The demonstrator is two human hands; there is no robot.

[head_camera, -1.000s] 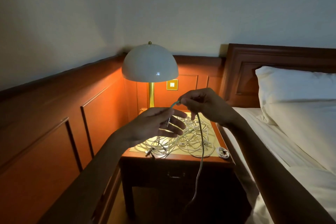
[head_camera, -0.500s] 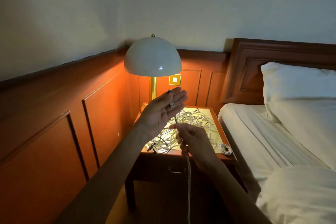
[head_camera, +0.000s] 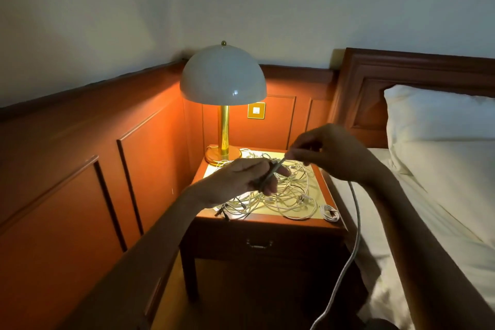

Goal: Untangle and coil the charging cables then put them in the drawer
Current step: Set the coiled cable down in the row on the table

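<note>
My left hand (head_camera: 247,179) pinches one cable (head_camera: 357,222) near its end as an anchor. My right hand (head_camera: 334,154) pinches it further along, probably to wind a coil. The tail hangs clear of the tangle (head_camera: 289,195) on the worktop (head_camera: 270,222).

The held cable (head_camera: 355,236) drops from behind the right hand (head_camera: 334,153) and runs off the bottom edge, so its far end is unseen. Its stretch between the hands is blurred, and its plug at the left hand (head_camera: 241,179) cannot be made out. Both hands cover part of the cable tangle (head_camera: 289,195) on the tabletop (head_camera: 267,218). The drawer (head_camera: 227,241) front sits in deep shadow. The pillow (head_camera: 442,120) is cut by the right edge.
</note>
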